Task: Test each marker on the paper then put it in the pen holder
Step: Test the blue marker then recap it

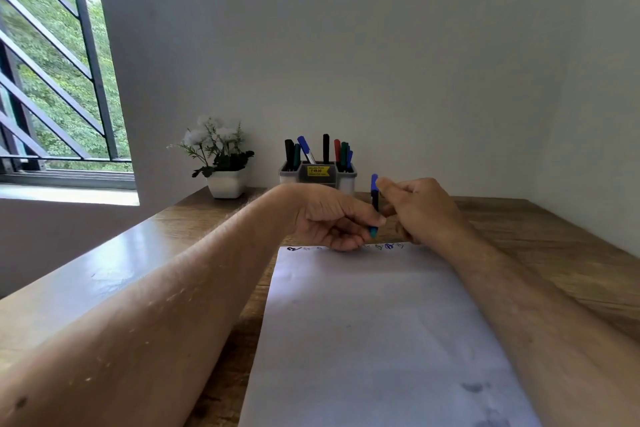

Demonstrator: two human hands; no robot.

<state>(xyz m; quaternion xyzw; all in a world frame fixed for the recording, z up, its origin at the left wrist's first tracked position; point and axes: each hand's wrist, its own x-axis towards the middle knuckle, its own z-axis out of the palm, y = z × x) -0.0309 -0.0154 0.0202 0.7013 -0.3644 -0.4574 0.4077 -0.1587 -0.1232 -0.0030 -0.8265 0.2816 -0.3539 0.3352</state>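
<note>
A blue marker [374, 201] stands upright in the air above the far edge of the white paper [377, 329]. My left hand [332, 218] pinches its lower blue end, and my right hand [415, 208] grips its upper part just below the blue top. Whether the lower end is a cap I cannot tell. Small ink scribbles [389, 246] run along the paper's far edge. The grey pen holder [346, 180], with a yellow label, stands behind my hands against the wall and holds several markers in black, green, blue and red.
A white pot of white flowers [227, 180] stands left of the holder. The wooden table [554, 246] meets the wall at the back and right. A barred window [52, 80] is at the far left.
</note>
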